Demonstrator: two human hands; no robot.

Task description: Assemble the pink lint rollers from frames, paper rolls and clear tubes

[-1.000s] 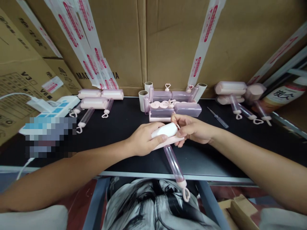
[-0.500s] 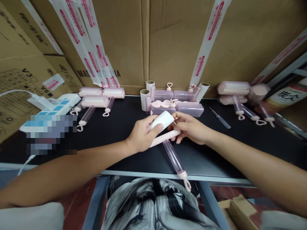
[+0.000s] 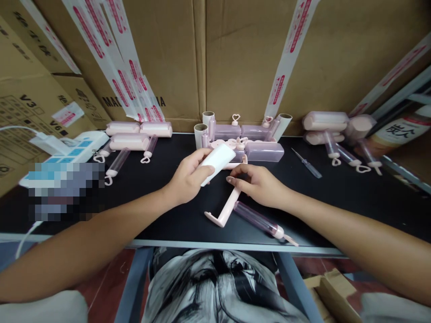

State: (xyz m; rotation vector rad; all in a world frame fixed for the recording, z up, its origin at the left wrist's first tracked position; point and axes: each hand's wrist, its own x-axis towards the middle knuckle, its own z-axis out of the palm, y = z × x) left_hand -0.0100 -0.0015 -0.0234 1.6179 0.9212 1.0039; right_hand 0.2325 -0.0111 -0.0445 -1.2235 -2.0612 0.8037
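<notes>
My left hand (image 3: 186, 181) is closed around a white lint roller refill (image 3: 218, 162), thumb on top and its far end pointing up and right. My right hand (image 3: 261, 185) has its fingers curled over the upper part of a pink lint roller frame (image 3: 229, 206). The frame's bent lower arm points left, just above or on the black table. Its clear purple handle (image 3: 257, 220), with a pink loop at the end, slants down to the right near the table's front edge. The refill is apart from the frame. My right fingers partly hide the frame's upper end.
Behind my hands stand purple lint roller covers (image 3: 264, 151) and cardboard tubes (image 3: 284, 123). Capped lint rollers lie left (image 3: 129, 141) and right (image 3: 326, 121). A screwdriver (image 3: 307, 162) lies at right, a power strip (image 3: 70, 152) at left. Cardboard boxes (image 3: 242, 58) wall the back.
The white refill has come away from the pink frame, moving left with my left hand. The frame has turned, its handle swinging right and its bent lower arm coming into view.
</notes>
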